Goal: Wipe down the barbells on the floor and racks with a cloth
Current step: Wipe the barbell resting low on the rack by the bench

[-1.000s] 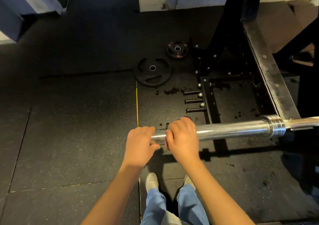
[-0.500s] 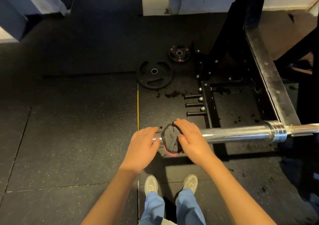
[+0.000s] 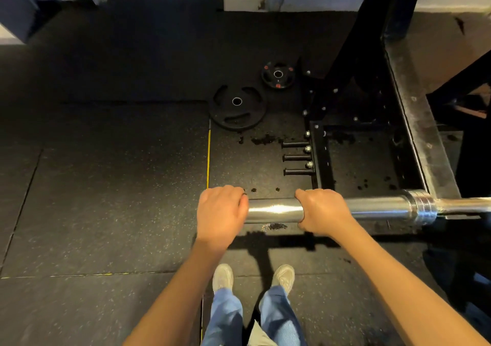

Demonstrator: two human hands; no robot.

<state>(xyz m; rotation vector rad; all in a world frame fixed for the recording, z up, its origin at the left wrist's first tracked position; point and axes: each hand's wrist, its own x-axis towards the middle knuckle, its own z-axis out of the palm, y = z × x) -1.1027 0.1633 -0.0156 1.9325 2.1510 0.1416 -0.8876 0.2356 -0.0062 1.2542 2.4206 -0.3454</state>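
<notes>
A chrome barbell sleeve (image 3: 273,210) runs level from the middle to the right edge, with its collar (image 3: 422,207) by the rack. My left hand (image 3: 220,212) cups the sleeve's free end, fingers curled over it. My right hand (image 3: 321,212) wraps over the sleeve a short way to the right. A bare shiny stretch of the sleeve shows between the hands. A small dark scrap (image 3: 273,226) shows just below the sleeve; I cannot tell whether it is the cloth. No other cloth is visible.
The black steel rack (image 3: 414,122) stands at the right, with three storage pegs (image 3: 296,157) pointing left. Two black weight plates (image 3: 237,106) (image 3: 277,74) lie flat on the rubber floor beyond the bar. My shoes (image 3: 223,276) are below the sleeve.
My right hand slid right along the sleeve, away from the left hand. The dark cloth seen under its fingers half a second ago is now out of sight. My left hand stayed on the end.
</notes>
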